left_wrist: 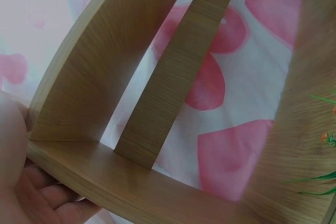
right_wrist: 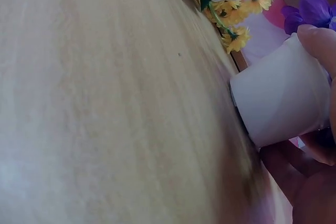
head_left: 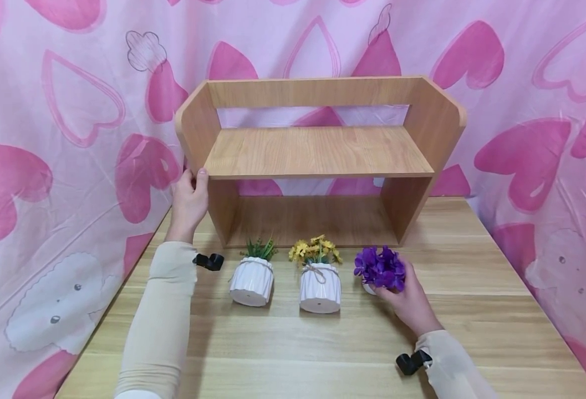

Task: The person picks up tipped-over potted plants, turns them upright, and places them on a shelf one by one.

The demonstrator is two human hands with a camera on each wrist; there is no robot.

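A wooden two-level shelf (head_left: 317, 152) stands at the back of the table. My left hand (head_left: 190, 197) grips its left side panel (left_wrist: 79, 171), thumb on the front edge. My right hand (head_left: 407, 296) holds a small white pot (right_wrist: 283, 95) of purple flowers (head_left: 380, 267) standing on the table in front of the shelf's right part, fingers curled round the pot. Left of it stand a white pot with yellow flowers (head_left: 319, 274) and a white ribbed pot with a green plant (head_left: 253, 274).
The wooden table (head_left: 322, 349) has free room in front of the pots. A pink heart-patterned cloth (head_left: 63, 138) hangs behind and to both sides. Small black clips sit on both sleeves (head_left: 210, 261).
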